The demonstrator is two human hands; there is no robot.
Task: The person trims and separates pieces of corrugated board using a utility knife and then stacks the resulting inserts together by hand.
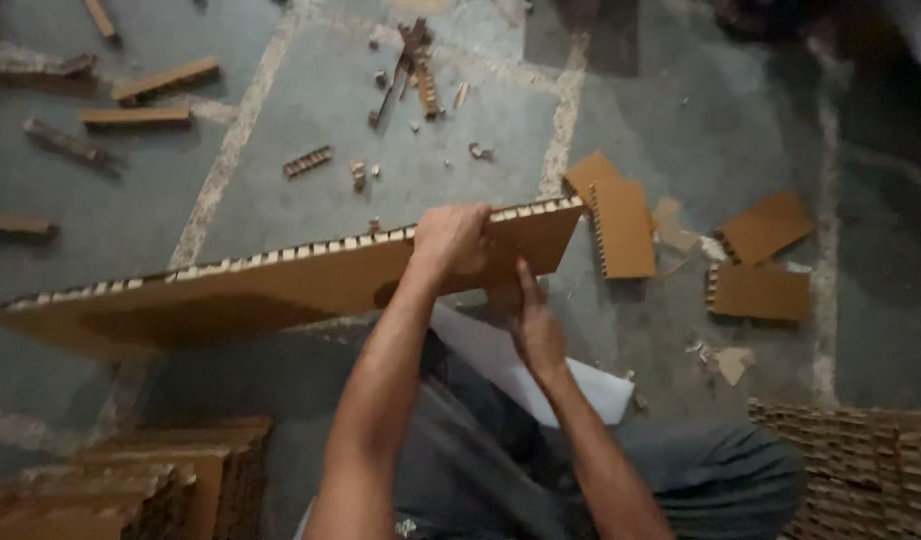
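Note:
A long brown honeycomb cardboard panel (270,290) stands on edge across the middle of the view, its cell-patterned top edge showing. My left hand (450,238) grips that top edge near the panel's right end. Lower down, my right hand (535,325) touches the panel's face near its bottom right corner, fingers pointing up. A white sheet (520,365) lies under my right hand, over my lap.
Cut cardboard pieces (620,225) and two more (760,290) lie on the grey concrete floor (680,130) to the right. Strips and scraps (165,80) are scattered at the top left and centre. Stacked honeycomb boards (130,485) sit bottom left, another stack (860,470) bottom right.

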